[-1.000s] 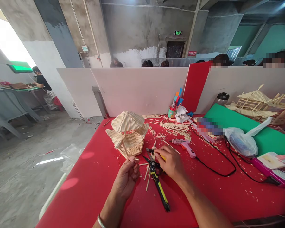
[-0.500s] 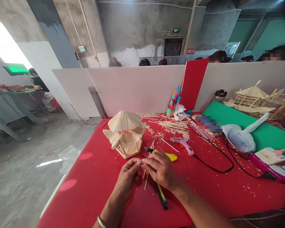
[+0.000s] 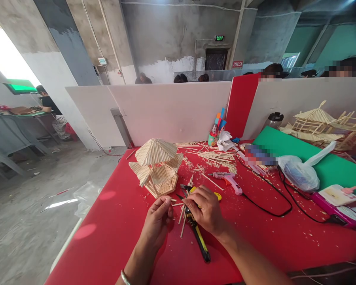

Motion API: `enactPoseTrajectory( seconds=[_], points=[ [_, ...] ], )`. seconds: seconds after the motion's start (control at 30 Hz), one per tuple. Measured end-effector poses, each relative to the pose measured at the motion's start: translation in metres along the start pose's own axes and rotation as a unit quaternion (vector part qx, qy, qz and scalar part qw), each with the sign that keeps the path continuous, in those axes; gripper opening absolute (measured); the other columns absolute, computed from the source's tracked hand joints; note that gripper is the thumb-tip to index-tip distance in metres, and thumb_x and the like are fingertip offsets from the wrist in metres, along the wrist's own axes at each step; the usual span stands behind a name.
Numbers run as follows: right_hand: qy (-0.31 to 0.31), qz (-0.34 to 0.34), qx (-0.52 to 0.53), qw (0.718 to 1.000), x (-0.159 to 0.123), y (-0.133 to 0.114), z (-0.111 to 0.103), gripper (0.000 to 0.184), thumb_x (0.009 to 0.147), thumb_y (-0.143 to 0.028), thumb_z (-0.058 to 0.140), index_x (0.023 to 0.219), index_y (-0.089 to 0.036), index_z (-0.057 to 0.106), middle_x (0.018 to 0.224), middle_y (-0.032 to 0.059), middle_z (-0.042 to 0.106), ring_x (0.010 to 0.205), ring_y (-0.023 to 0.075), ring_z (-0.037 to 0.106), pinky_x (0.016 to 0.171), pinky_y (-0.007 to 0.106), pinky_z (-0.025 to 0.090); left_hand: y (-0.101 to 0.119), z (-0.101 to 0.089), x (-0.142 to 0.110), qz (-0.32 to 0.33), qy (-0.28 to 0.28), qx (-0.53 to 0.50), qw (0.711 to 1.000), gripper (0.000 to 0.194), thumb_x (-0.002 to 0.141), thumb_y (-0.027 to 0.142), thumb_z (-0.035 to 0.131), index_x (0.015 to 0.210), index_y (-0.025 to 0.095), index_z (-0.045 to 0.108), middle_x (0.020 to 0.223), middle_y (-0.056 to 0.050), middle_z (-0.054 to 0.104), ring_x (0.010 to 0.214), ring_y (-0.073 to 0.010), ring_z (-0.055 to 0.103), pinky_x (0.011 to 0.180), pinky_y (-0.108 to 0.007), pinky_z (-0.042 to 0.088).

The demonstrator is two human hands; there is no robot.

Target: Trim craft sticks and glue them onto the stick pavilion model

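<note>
My left hand (image 3: 158, 215) is closed in a pinch, with the tip of a small wooden stick (image 3: 173, 200) at its fingertips. Just right of it, my right hand (image 3: 206, 209) has curled fingers, and a short thin stick (image 3: 177, 204) points left from its fingertips. Yellow-and-black pliers (image 3: 199, 237) lie below my right hand, which partly covers them. Under that hand is a yellow utility knife (image 3: 218, 196). Several loose sticks (image 3: 182, 225) lie between the hands. Beyond my left hand stands a hexagonal pavilion model (image 3: 157, 168) made of wooden sticks.
A pink glue gun (image 3: 231, 183) with a black cord lies to the right. Behind it are piled sticks (image 3: 218, 157), shavings and a pen cup (image 3: 213, 138). A plastic bag (image 3: 299, 172), green board (image 3: 284, 146) and purple power strip (image 3: 329, 208) occupy the right side.
My hands have parted: the right moved slightly right, the left slightly left and down. More of the pliers and a short stick now show between them.
</note>
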State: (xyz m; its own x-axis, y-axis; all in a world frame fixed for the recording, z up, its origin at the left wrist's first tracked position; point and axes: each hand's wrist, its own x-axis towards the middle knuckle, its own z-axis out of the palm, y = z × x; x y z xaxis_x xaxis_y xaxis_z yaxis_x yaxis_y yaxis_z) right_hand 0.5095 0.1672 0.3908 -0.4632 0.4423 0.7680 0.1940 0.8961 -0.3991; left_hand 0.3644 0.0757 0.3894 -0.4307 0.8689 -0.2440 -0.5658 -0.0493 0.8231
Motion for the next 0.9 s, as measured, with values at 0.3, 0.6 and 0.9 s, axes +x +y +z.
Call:
enactPoseTrajectory(
  seconds=[0.3, 0.6, 0.9],
  points=[
    [-0.012, -0.046, 0.036, 0.998, -0.003, -0.002, 0.006, 0.01, 0.095, -0.026, 0.062, 0.098, -0.019, 0.067, 0.081, 0.0039, 0.065, 0.077, 0.0168, 0.056, 0.072, 0.031, 0.045, -0.001, 0.003, -0.004, 0.018, -0.006, 0.045, 0.999, 0.041, 0.058, 0.046, 0.09, 0.072, 0.016, 0.066, 0.051, 0.004, 0.05, 0.047, -0.0058, 0.038, 0.045, -0.017, 0.028],
    [-0.01, -0.045, 0.031, 0.998, -0.002, -0.003, 0.008, 0.008, 0.095, -0.022, 0.06, 0.091, -0.018, 0.067, 0.078, 0.004, 0.064, 0.075, 0.0164, 0.055, 0.07, 0.031, 0.045, 0.0, 0.005, -0.003, 0.03, -0.002, 0.06, 0.998, 0.042, 0.057, 0.048, 0.09, 0.069, 0.015, 0.066, 0.048, 0.004, 0.05, 0.047, -0.0062, 0.037, 0.046, -0.018, 0.028],
    [-0.009, -0.035, 0.023, 0.999, -0.005, -0.003, 0.01, 0.009, 0.095, -0.02, 0.059, 0.091, -0.019, 0.067, 0.075, 0.0032, 0.063, 0.073, 0.0161, 0.054, 0.069, 0.031, 0.044, -0.002, 0.004, -0.003, 0.007, -0.001, 0.035, 0.999, 0.041, 0.053, 0.042, 0.093, 0.073, 0.015, 0.07, 0.05, 0.004, 0.05, 0.047, -0.0055, 0.038, 0.045, -0.017, 0.029]
  ],
)
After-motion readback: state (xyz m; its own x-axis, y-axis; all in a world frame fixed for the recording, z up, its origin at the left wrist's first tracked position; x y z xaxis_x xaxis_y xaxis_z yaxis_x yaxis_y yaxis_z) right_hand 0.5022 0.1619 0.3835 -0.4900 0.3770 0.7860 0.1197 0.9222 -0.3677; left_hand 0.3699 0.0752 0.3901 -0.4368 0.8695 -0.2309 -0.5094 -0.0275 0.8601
